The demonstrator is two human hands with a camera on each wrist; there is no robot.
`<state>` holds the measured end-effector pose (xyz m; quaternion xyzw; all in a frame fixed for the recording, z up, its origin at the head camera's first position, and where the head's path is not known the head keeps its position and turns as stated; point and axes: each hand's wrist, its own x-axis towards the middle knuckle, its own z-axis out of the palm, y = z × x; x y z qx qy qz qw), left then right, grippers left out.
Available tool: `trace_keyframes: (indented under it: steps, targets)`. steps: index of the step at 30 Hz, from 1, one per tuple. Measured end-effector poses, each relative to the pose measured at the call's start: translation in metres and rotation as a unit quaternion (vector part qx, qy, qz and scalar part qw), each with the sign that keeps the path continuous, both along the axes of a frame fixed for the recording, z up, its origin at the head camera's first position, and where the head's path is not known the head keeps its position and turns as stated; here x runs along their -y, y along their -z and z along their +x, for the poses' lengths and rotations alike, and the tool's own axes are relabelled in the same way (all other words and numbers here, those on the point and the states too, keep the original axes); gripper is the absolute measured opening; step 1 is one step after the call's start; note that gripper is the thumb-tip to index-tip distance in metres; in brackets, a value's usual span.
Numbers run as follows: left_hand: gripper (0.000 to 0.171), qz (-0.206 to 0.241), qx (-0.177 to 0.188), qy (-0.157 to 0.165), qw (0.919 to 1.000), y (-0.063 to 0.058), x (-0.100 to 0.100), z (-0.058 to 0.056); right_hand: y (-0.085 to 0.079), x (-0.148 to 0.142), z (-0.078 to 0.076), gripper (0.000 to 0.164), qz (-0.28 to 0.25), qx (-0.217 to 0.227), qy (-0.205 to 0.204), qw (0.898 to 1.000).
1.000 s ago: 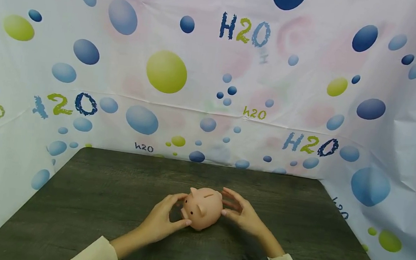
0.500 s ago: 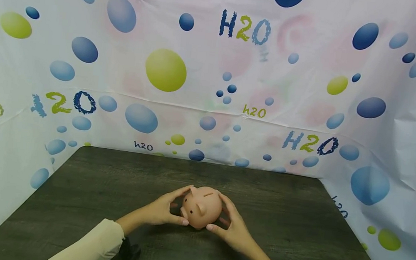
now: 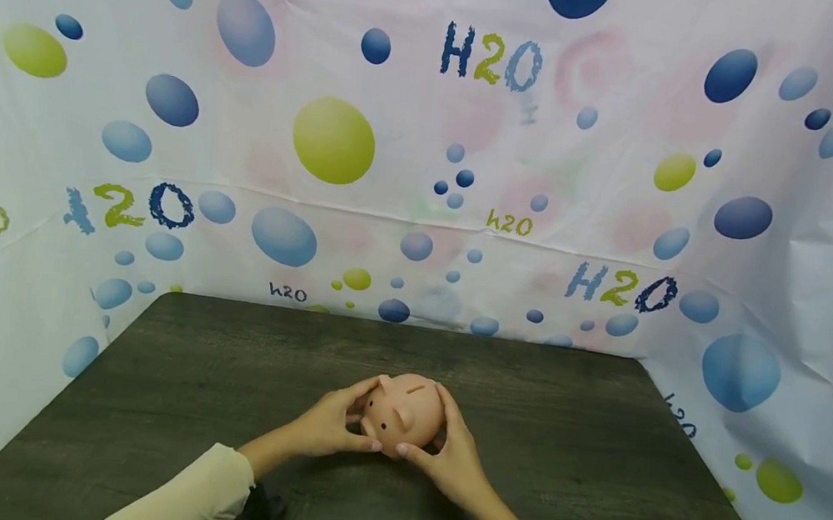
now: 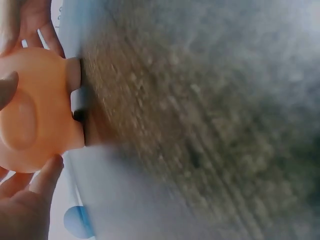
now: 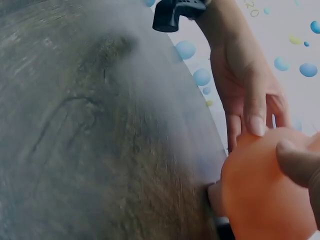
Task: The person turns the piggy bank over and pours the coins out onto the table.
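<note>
A pink piggy bank (image 3: 413, 410) stands on its feet on the dark tabletop, its snout turned toward the front left and the coin slot on top. My left hand (image 3: 321, 427) holds it at the head end, index finger by one ear and thumb beside the snout. From the rear, my right hand (image 3: 456, 460) grips it with the fingers curved along the back and the thumb on the near side. In the left wrist view the feet of the piggy bank (image 4: 47, 110) are at the table. The right wrist view has its rounded body (image 5: 265, 190) at lower right.
The dark wood-grain table (image 3: 243, 344) reaches back to a white curtain (image 3: 416, 109) printed with blue and green dots and "H2O" lettering. A black wrist device (image 5: 167, 17) sits on the left wrist.
My right hand has come round to the near side of the piggy bank and closed in on it. My left hand has shifted slightly along the head end. The piggy bank has hardly moved.
</note>
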<state>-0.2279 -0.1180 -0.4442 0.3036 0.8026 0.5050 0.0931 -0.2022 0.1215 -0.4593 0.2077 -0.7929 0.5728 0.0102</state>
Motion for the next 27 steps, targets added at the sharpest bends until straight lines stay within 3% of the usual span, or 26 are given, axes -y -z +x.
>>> trace_keyframes:
  steps: [5,9,16,19,22,27]
  targets:
    - [0.092,0.009,0.004,-0.043,0.999,-0.006,-0.001,0.01,-0.005,-0.004,-0.002,0.094,-0.002,0.006,-0.024,1.0]
    - [0.088,0.036,-0.013,-0.072,0.9967,-0.015,-0.003,0.016,-0.014,-0.007,-0.004,0.09,-0.017,0.019,-0.045,0.999]
    - [0.085,0.049,-0.06,-0.088,0.9931,-0.03,-0.009,0.021,-0.032,-0.007,-0.007,0.092,-0.033,0.028,-0.046,0.998]
    - [0.086,0.059,-0.075,-0.071,0.9929,-0.035,-0.007,0.023,-0.039,-0.011,-0.01,0.088,-0.052,0.039,-0.066,0.996]
    - [0.091,0.068,-0.079,-0.031,0.9941,-0.037,-0.004,0.024,-0.045,-0.019,-0.015,0.08,-0.072,0.057,-0.105,0.99]
    - [0.096,0.084,-0.079,0.036,0.9927,-0.036,0.0,0.023,-0.051,-0.034,-0.019,0.071,-0.093,0.123,-0.178,0.972]
